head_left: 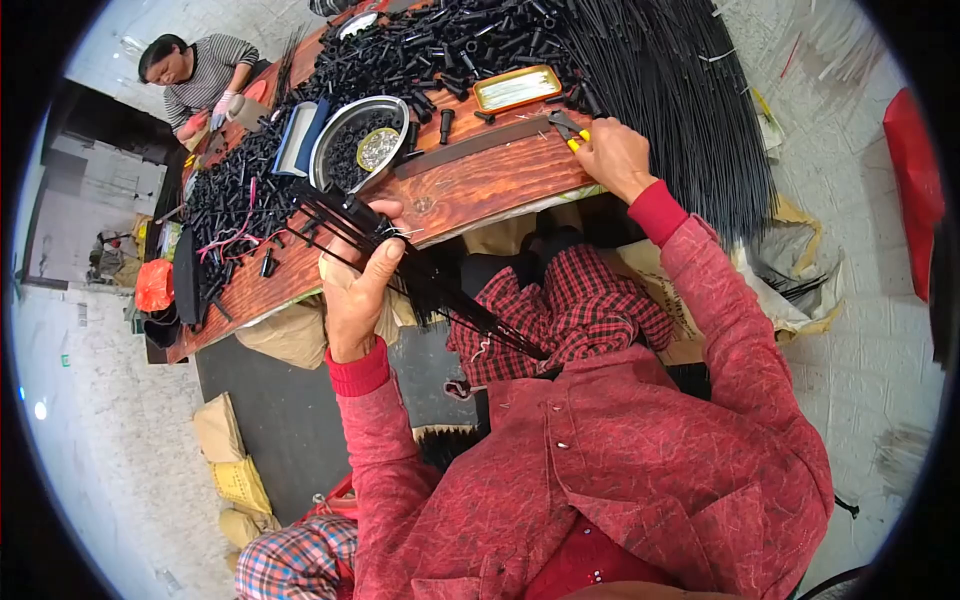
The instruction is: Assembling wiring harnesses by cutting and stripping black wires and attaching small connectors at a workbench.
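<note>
My left hand (352,300) is closed round a bundle of thin black rods (440,292), held above the near edge of the wooden table (500,185). The bundle slants from over the table down toward my lap, and a short pale wire or tie sticks out near my thumb. At the table's edge, my right hand (614,158) grips yellow-handled pliers (570,128), their dark jaws pointing up and left. Beside the jaws lies a long dark flat strip (470,147). Left of it stands a metal bowl (322,160) of small black parts, with a small round dish (378,149) of shiny bits inside.
Black tubular parts (430,45) are heaped across the table. A long sheaf of black rods (680,110) hangs off its right side. An orange-rimmed tray (480,97) holds pale strips. Another person (210,75) wearing gloves works at the far left. Checked cloth (590,300) covers my lap.
</note>
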Motion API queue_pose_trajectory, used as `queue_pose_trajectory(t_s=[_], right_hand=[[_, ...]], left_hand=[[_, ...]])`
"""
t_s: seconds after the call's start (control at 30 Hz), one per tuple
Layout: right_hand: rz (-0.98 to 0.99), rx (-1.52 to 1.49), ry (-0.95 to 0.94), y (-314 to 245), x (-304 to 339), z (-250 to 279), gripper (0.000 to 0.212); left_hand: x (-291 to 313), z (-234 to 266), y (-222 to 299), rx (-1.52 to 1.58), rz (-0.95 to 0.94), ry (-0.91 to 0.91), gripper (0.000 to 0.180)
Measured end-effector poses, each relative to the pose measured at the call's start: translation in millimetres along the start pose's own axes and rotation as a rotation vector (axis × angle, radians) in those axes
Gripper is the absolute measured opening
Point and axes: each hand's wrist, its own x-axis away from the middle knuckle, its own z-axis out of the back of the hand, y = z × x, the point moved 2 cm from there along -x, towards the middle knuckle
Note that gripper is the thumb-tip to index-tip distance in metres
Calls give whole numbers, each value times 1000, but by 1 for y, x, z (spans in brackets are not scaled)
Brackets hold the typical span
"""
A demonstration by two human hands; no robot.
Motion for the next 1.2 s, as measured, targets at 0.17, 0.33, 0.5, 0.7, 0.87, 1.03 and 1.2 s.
queue_pose_trajectory(t_s=[0.17, 0.33, 0.5, 0.7, 0.87, 1.03, 1.2], right_hand=[[36, -16, 153, -1, 22, 2, 36], [128, 41, 149, -18, 26, 6, 44], [126, 37, 108, -12, 14, 2, 34], [-92, -110, -71, -3, 5, 14, 25], [-171, -1359, -639, -37, 30, 53, 28], [134, -1314, -833, -84, 37, 130, 33], [667, -757, -610, -109, 33, 163, 26]], left_hand=[[13, -5, 2, -14, 12, 9, 34], [11, 3, 10, -79, -17, -24, 38], [11, 2, 19, -79, -1, -56, 41], [8, 1, 12, -106, 1, -3, 35], [3, -3, 9, -71, 23, 41, 30], [1, -9, 11, -79, 32, 61, 31], [5, -13, 17, -102, 25, 63, 30]])
